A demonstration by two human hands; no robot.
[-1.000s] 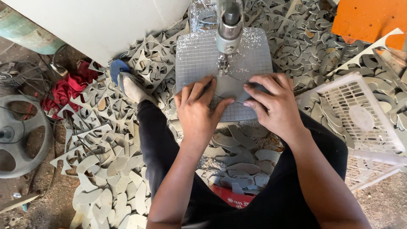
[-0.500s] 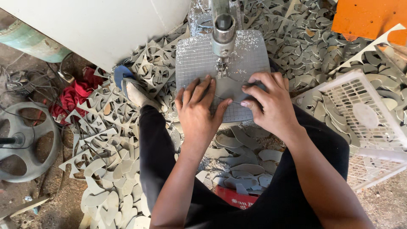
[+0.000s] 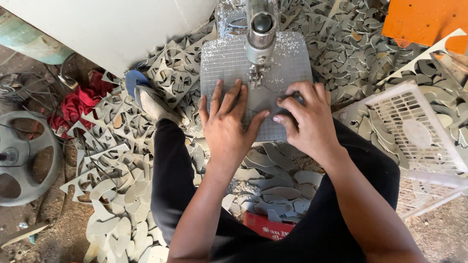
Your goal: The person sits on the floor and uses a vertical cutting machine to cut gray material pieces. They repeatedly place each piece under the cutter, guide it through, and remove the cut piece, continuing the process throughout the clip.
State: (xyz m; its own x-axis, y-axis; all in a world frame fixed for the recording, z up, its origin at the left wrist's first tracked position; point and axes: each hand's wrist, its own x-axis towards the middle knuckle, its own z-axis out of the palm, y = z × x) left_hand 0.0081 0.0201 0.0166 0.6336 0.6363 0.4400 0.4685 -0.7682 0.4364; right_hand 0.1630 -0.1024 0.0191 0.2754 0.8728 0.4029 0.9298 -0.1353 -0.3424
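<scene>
A grey gridded sheet (image 3: pixel 229 58) lies flat on the small table of a cutting machine, under the machine's metal head (image 3: pixel 260 36) and its blade. My left hand (image 3: pixel 225 127) presses flat on the near left part of the sheet, fingers spread. My right hand (image 3: pixel 304 122) rests on the sheet's near right part, fingers curled down onto it just right of the blade. Pale dust is scattered on the sheet around the blade.
Grey cut-out scraps (image 3: pixel 117 160) cover the floor all around my dark-trousered legs. A white plastic crate (image 3: pixel 414 131) stands at right, an orange panel (image 3: pixel 419 19) top right, a metal wheel (image 3: pixel 24 156) and red cloth (image 3: pixel 78 104) at left, a white board (image 3: pixel 117 29) top left.
The view has shifted a little. Both hands stay pressed on the sheet, and have slid slightly with it beneath the blade.
</scene>
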